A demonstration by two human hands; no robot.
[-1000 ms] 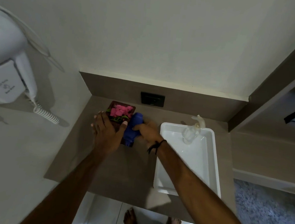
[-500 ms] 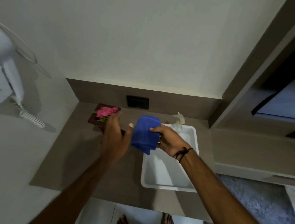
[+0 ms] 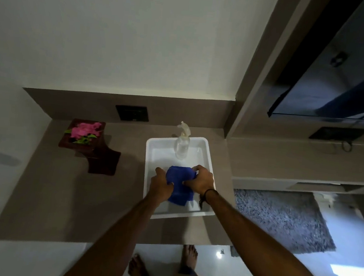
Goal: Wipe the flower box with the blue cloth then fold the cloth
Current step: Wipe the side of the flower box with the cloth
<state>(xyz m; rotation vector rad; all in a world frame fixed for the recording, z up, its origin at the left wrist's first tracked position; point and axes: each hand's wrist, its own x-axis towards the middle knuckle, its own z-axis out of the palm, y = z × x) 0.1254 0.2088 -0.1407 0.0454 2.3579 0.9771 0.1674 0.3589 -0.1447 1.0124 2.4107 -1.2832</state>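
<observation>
Cloth, blue [image 3: 180, 187]: bunched, lower centre of frame, over white tray [image 3: 150, 157]; left hand [image 3: 162, 185] and right hand [image 3: 201, 182] fingers clamped on it. Flower box [image 3: 82, 136] upper left, well apart. Risk: uneven fold (bunched fabric); spray bottle [image 3: 182, 147] near, could tip

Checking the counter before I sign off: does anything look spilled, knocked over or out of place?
Nothing stands out. The flower box stands upright on the counter, the spray bottle upright in the white tray, and both hands hold the blue cloth above the tray.
</observation>
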